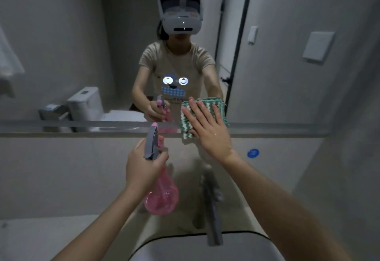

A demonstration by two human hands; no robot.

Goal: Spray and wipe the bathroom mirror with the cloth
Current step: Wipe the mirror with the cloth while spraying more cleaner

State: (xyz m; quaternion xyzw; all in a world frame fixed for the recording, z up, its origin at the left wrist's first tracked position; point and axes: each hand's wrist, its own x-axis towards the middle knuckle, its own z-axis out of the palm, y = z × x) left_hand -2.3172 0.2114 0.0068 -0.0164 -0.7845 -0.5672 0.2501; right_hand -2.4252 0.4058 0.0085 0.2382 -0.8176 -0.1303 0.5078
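Bathroom mirror (82, 45): right hand (207, 131) flat, fingers straight, pressing green-white striped cloth (188, 123) on its bottom edge. Left hand (144, 164) grip clamped on pink spray bottle (161, 197).

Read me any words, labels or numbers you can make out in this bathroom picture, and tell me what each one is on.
No text here is legible.
Blue round sticker on the wall under the mirror: pale marks, too blurred to read.
T-shirt print in the reflection: a line under the cartoon, mirrored and too small to read.
Toilet tank in the reflection: a panel on top, nothing readable.
Pink spray bottle and green-and-white cloth: no label visible.
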